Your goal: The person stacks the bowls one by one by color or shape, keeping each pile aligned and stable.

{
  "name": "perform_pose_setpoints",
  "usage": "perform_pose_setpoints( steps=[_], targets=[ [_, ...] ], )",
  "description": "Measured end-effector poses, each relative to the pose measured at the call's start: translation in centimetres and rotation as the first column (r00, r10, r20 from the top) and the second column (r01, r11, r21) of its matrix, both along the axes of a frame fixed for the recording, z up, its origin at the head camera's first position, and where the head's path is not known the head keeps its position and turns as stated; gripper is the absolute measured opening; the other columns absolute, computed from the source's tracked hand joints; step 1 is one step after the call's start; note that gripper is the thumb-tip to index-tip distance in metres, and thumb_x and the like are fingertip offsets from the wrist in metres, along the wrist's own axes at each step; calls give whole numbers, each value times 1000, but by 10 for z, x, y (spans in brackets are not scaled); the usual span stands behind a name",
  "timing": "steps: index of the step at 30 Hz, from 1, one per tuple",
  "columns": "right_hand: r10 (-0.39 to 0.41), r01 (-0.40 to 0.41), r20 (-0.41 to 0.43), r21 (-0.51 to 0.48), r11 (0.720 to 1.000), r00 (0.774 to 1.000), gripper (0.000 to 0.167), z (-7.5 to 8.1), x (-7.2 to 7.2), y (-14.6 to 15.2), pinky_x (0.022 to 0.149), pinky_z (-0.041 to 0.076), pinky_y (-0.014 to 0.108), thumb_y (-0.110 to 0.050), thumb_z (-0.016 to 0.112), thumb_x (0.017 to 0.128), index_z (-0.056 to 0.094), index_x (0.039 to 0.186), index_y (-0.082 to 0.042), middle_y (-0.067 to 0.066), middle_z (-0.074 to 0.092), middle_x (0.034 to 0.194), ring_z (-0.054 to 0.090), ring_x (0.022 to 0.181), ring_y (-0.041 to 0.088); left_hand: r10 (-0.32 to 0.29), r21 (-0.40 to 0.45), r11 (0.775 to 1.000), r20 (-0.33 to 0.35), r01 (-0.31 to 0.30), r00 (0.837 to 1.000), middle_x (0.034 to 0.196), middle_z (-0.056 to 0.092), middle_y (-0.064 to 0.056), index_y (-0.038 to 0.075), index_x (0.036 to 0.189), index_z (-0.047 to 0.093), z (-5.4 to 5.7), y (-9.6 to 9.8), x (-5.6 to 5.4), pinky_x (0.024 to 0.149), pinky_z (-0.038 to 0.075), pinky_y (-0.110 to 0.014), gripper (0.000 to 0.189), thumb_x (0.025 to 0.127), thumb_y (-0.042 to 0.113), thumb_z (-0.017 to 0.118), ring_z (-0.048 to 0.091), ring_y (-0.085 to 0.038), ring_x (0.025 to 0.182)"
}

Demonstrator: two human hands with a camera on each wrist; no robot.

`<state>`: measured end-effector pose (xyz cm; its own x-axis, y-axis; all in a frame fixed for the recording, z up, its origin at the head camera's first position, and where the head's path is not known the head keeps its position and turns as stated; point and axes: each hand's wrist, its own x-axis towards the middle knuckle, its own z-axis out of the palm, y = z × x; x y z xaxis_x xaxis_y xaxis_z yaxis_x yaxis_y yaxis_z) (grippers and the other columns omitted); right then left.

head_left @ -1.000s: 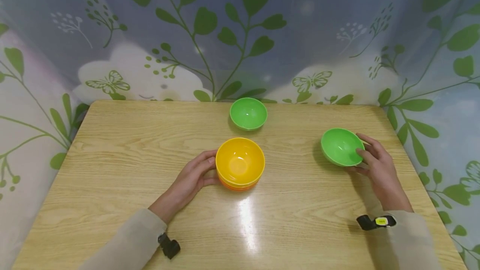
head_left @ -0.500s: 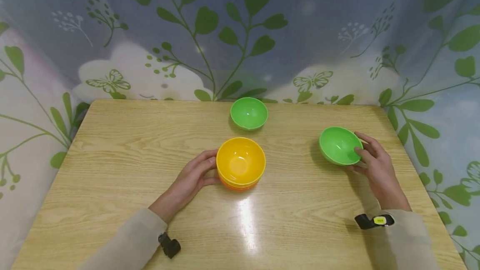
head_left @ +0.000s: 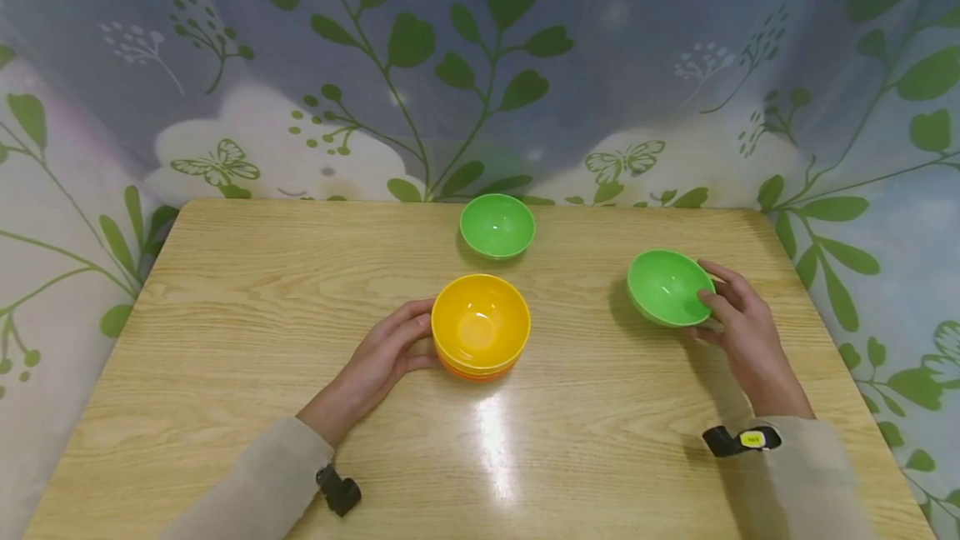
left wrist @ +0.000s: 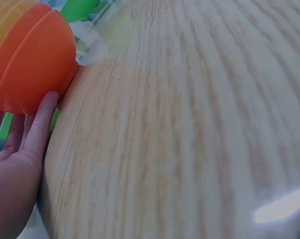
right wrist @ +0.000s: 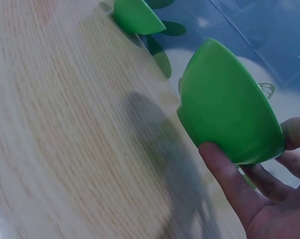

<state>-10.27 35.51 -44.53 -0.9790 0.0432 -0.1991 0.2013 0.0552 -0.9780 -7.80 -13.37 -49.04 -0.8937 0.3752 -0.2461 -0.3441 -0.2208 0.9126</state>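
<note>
A stack of bowls, a yellow bowl (head_left: 480, 325) on top and orange bowls (left wrist: 40, 59) below, stands on the wooden table. My left hand (head_left: 390, 347) rests against its left side, its fingertips touching the bowls' outer wall. Off to the right, my right hand (head_left: 742, 327) holds a green bowl (head_left: 670, 287) by its right side, thumb over the rim and other fingers outside and underneath. That bowl is raised and slightly tilted; in the right wrist view its shadow falls on the tabletop apart from it.
Another green bowl (head_left: 497, 226) sits behind the stack, near the table's back edge. A patterned curtain (head_left: 480, 73) hangs along the back and sides of the table (head_left: 247, 315).
My right hand has moved a little leftward and away from me with the green bowl. The left hand and the stack have stayed in place.
</note>
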Motion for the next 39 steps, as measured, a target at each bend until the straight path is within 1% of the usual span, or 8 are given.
perform_pose_setpoints(
  steps=[5,10,17,25,30,35,39],
  targets=[
    [2,-2,-11,-16,1000,1000,52,1,-1,-3,75,67,25,-19,59,114,47,164,-23,-12,59,131,68,107,2,3,0,1000,2,-3,1000,149,60,-3,1,159,48,0,0,0,100,66,-41,50,116,26,51,65,-15,129],
    [3,-3,-7,-5,1000,1000,48,2,-2,-6,74,66,25,-20,60,113,52,160,-25,-13,59,131,67,106,2,7,3,1000,7,-7,1000,148,61,-3,1,159,48,0,0,0,100,66,-41,50,116,26,51,65,-15,129],
    [32,-32,-11,33,999,999,56,6,-4,-14,77,67,26,-25,60,113,44,167,-21,-12,57,135,66,110,4,8,1,1000,0,-8,1000,147,61,-2,1,159,49,-1,0,-1,99,66,-41,49,116,26,52,65,-15,128],
    [59,-59,-6,69,996,998,57,11,-6,-24,80,68,27,-28,60,114,43,168,-23,-13,54,138,66,111,5,3,-2,1000,4,-3,1000,154,56,-6,2,160,48,1,0,0,99,66,-38,50,116,26,52,65,-15,128],
    [77,-76,-11,87,993,997,58,13,-7,-30,83,68,30,-29,59,114,41,169,-21,-10,52,140,66,113,7,5,-4,1000,5,-5,1000,155,56,-8,1,160,47,1,0,-1,98,66,-37,51,116,26,52,65,-15,126],
    [76,-75,-19,82,994,997,58,16,-8,-35,82,69,30,-28,59,114,41,169,-20,-9,52,141,65,113,8,6,0,1000,1,-6,1000,154,57,-7,1,160,47,1,0,0,99,66,-38,51,116,25,51,65,-15,126],
    [83,-81,-13,77,994,996,57,18,-8,-39,82,68,30,-27,59,114,42,168,-21,-9,52,140,65,113,9,5,7,1000,-1,-5,1000,155,56,-9,0,161,46,0,0,0,99,66,-39,51,116,25,51,66,-16,126]
  ],
)
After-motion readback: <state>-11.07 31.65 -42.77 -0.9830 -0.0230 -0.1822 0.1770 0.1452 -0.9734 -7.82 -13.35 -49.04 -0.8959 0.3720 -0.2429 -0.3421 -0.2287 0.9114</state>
